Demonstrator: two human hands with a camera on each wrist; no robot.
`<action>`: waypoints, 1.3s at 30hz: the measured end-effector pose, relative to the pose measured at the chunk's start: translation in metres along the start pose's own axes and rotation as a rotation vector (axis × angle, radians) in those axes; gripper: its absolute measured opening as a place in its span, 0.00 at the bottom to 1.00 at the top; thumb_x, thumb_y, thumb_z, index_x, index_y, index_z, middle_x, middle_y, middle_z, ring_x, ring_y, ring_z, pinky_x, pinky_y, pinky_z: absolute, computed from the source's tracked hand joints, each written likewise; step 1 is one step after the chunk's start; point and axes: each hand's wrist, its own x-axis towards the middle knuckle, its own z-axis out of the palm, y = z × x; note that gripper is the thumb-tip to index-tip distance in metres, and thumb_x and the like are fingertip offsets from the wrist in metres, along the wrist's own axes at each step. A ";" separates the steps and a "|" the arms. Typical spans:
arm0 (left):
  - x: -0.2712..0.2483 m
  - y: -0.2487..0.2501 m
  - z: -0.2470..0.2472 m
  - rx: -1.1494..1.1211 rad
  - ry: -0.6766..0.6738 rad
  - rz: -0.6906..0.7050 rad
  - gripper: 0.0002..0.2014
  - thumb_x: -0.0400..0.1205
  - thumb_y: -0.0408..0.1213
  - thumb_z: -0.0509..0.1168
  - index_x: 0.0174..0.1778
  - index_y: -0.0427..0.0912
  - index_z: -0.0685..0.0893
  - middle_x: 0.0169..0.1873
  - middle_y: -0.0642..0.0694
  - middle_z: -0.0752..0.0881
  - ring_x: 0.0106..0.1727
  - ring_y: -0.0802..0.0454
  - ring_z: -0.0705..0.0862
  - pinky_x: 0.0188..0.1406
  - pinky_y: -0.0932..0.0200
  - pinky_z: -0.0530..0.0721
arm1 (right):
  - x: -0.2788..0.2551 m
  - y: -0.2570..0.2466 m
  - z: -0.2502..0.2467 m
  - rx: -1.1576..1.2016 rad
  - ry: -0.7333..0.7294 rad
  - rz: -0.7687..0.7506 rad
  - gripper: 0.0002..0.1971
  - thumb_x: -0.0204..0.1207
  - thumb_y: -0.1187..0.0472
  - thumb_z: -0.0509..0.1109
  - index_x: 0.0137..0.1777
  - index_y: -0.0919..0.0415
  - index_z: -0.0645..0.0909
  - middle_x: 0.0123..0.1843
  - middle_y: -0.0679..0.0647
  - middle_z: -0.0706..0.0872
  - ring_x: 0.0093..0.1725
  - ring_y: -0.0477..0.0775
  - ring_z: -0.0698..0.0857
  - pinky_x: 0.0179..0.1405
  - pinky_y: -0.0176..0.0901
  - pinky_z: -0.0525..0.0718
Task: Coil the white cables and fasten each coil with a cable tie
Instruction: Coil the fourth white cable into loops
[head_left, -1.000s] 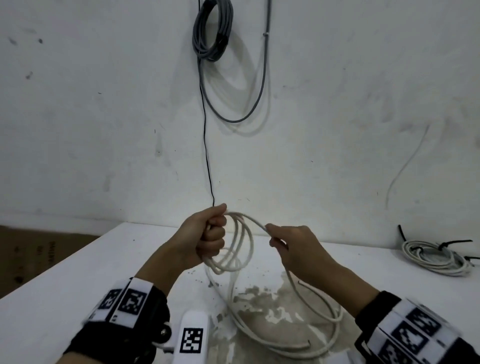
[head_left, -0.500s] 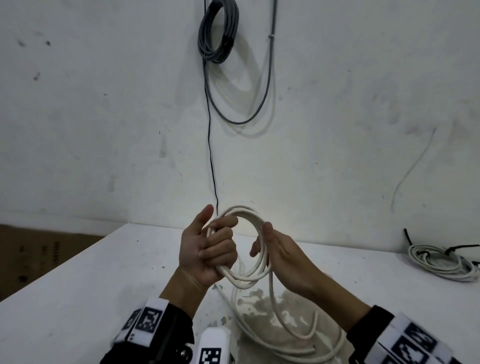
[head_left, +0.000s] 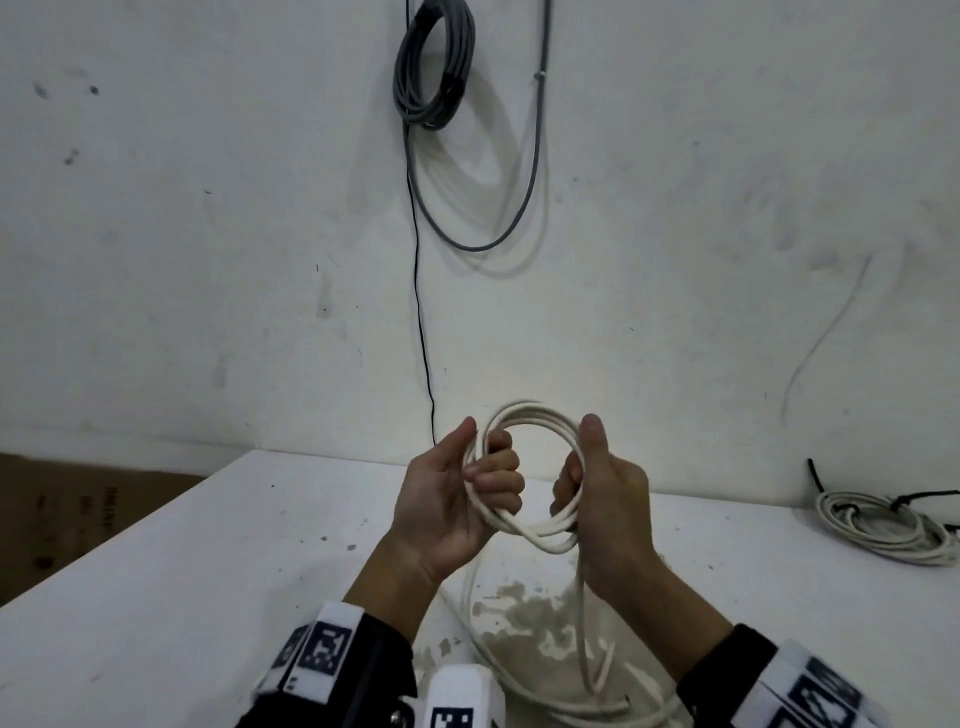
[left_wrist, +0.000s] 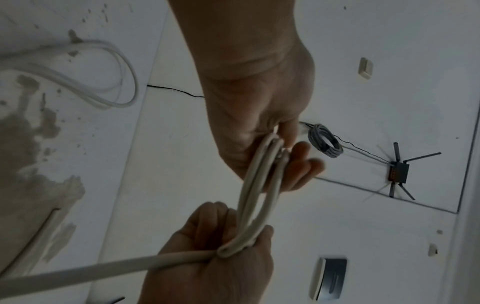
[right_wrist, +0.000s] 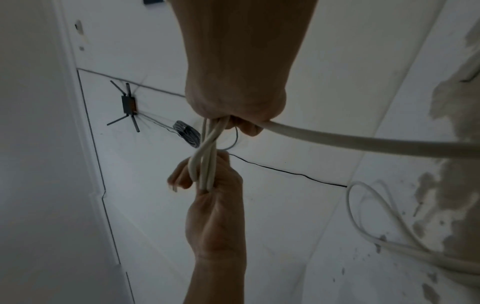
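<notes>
A white cable coil (head_left: 535, 415) of a few loops hangs in the air above the white table (head_left: 156, 597). My left hand (head_left: 483, 478) grips its left side, fingers curled through the loops and thumb raised. Opposite it, my right hand (head_left: 587, 483) grips the right side, thumb up. The cable's loose tail (head_left: 582, 623) drops from the right hand to slack loops (head_left: 519, 670) on the table. In the left wrist view the coil strands (left_wrist: 259, 174) run between both hands. The right wrist view shows the tail (right_wrist: 363, 142) leaving my right fist.
A finished white coil (head_left: 883, 525) with black ties lies at the table's far right. A grey cable coil (head_left: 434, 62) hangs on the wall, and a thin black wire (head_left: 421, 312) runs down behind the table. The tabletop has a worn patch (head_left: 540, 623). Cardboard (head_left: 78, 499) stands at left.
My right hand carried a further loop of cable up to the coil and now grips the coil's right side. The left thumb has lifted and the coil sits higher.
</notes>
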 end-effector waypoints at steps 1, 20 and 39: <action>0.001 -0.001 0.003 0.056 0.106 0.045 0.11 0.78 0.39 0.66 0.43 0.32 0.78 0.22 0.45 0.74 0.24 0.51 0.77 0.24 0.59 0.79 | 0.002 -0.002 -0.002 -0.010 0.025 -0.001 0.28 0.81 0.46 0.59 0.21 0.61 0.68 0.19 0.55 0.70 0.21 0.52 0.68 0.24 0.41 0.67; 0.019 -0.028 0.019 0.345 0.539 0.432 0.11 0.86 0.30 0.55 0.46 0.27 0.80 0.41 0.35 0.86 0.34 0.49 0.91 0.34 0.61 0.90 | 0.004 0.009 -0.007 -0.046 0.055 -0.163 0.28 0.84 0.49 0.54 0.25 0.66 0.70 0.19 0.56 0.72 0.18 0.46 0.70 0.22 0.37 0.71; 0.006 0.009 0.020 0.280 0.578 0.240 0.29 0.82 0.45 0.58 0.12 0.47 0.61 0.06 0.53 0.57 0.05 0.59 0.54 0.08 0.70 0.48 | 0.002 0.029 -0.032 -0.336 -0.405 -0.154 0.21 0.80 0.45 0.54 0.44 0.65 0.72 0.24 0.52 0.70 0.20 0.42 0.69 0.21 0.33 0.71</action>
